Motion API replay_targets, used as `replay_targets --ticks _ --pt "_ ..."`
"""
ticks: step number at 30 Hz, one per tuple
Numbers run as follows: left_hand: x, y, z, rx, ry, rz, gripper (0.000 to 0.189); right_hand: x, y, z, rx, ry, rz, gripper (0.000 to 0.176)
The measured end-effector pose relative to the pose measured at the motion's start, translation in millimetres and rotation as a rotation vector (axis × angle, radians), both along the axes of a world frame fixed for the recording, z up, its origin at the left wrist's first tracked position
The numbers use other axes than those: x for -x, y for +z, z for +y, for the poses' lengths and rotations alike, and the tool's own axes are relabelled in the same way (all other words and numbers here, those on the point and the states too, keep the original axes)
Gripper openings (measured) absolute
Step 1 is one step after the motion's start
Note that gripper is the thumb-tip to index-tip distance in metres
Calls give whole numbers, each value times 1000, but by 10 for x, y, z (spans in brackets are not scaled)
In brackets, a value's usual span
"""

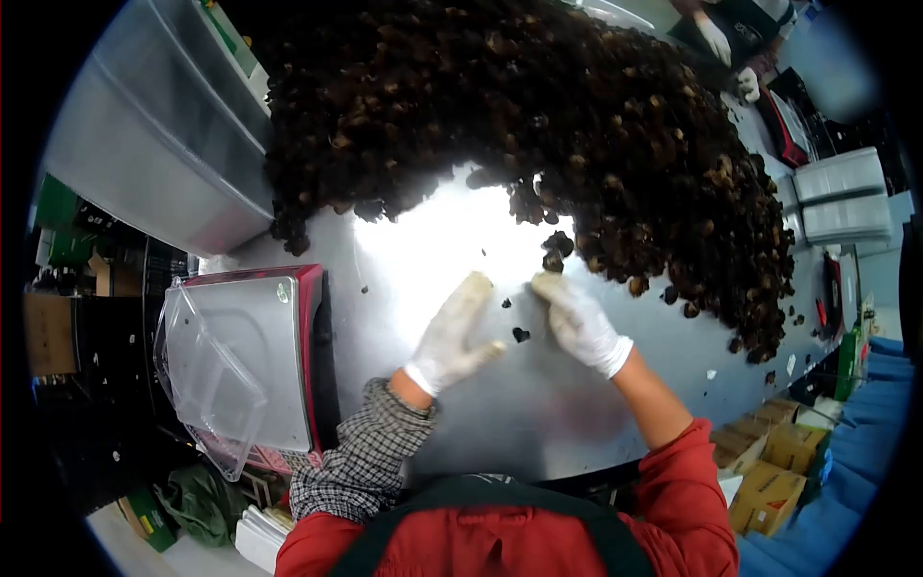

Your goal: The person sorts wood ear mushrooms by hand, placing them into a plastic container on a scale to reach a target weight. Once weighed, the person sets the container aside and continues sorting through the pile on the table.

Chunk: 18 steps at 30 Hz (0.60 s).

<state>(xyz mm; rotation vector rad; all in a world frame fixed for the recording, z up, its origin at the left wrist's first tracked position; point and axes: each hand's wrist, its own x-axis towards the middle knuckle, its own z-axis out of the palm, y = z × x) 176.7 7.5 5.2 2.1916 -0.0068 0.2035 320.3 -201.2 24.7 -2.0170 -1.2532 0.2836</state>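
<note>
A large heap of dark brown dried mushrooms (461,91) covers the far part of the metal table (375,356). My left hand (452,332), in a white glove, lies low over the bare metal with its thumb spread away from the fingers, nothing in it. My right hand (582,322), gloved too, reaches forward with its fingers extended, fingertips just below a small clump of mushrooms (554,258) in front of the heap. Between the two hands are a small dark piece (521,335) and a tinier crumb (506,303).
On the left, a red-edged scale (255,337) carries a clear plastic tray (216,385); a large translucent bin (163,125) stands behind it. Stacked white trays (844,197) sit at right. Another person's gloved hand (713,38) shows at the far right. Cardboard boxes (769,490) are below the table.
</note>
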Motion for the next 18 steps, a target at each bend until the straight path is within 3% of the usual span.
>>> replay_targets --ticks 2,4,7,8,10,12,14,16,18 --pt "168 -57 241 -114 270 -61 82 -61 -41 -13 -76 -122 -45 44" --pt "308 -26 429 -302 562 43 79 -40 -90 231 19 -18 -65 42" --pt "258 -220 360 -629 663 478 83 35 -166 769 13 62 -271 41" --pt "254 -232 234 -664 560 482 89 28 -269 878 39 65 -351 40" --pt "225 -384 -45 -596 407 239 90 72 -285 849 87 112 -384 38" --pt "168 -128 -344 -83 92 168 87 103 -147 513 134 210 -297 38" --pt "259 17 -482 88 -17 -112 82 234 -113 10 136 110 -204 41" --pt "359 -15 -409 209 171 -250 76 389 138 -378 143 -68 -202 45" --pt "499 46 -271 223 332 -277 76 661 215 -249 150 -88 -313 46"
